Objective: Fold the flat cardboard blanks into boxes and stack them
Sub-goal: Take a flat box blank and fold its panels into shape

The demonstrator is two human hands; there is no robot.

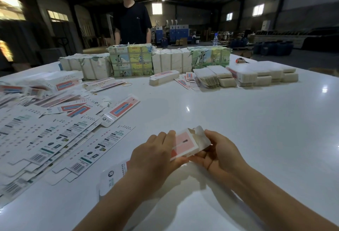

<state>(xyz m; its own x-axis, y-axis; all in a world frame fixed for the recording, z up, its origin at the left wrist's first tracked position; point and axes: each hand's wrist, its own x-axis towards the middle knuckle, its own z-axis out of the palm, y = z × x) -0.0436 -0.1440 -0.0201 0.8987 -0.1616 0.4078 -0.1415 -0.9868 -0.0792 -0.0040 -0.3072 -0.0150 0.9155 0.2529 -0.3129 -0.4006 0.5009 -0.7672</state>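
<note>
A: Where's your box [185,143] now?

B: Just above the white table [256,120], near its front edge, well right of the spread of flat blanks [55,135]. Your left hand [156,155] wraps its body, fingers curled over the pink face. Your right hand [218,148] pinches the end flap [200,135], which stands open.

A: How do I close it cleanly?

B: I'd say keep your left grip firm but don't crush the walls. Crease the flap along its score, then steer the tongue inside. Afterwards, carry it toward the folded stacks [262,73] at the table's far side.
</note>
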